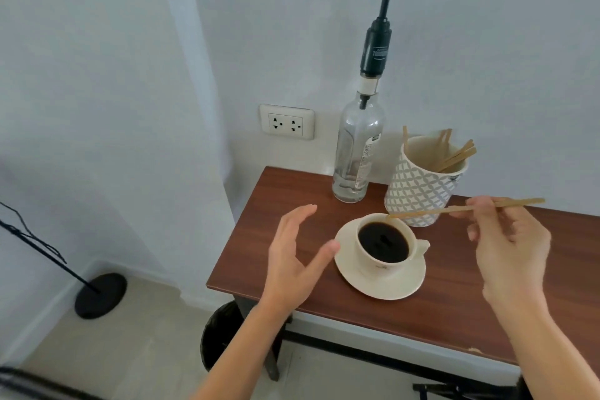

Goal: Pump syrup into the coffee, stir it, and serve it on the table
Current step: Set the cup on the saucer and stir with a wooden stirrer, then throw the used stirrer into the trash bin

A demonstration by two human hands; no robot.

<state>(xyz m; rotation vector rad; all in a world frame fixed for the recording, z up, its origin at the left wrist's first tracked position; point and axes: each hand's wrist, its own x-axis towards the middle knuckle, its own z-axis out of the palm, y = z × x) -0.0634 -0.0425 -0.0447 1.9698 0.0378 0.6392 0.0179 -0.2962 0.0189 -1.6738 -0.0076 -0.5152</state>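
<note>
where the cup (384, 245) sits on its saucer (380, 282), black coffee fills it nearly to the rim. right hand (511, 247) pinches a wooden stirrer (422, 213), its tip at the cup's far rim; left hand (293, 253) hovers spread and empty beside the saucer. brown worktop (292, 204), clear pump bottle (357, 149), patterned stick holder (418, 185), white wall with socket (287, 122).

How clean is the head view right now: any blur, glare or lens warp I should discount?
Head view: soft, even light, faint shadows. The stir stick in the right hand looks motion-smeared; the left hand is slightly soft. A small reflection sits on the coffee. Wide-angle warp stretches the syrup bottle and its pump. Overall compression softness.
</note>
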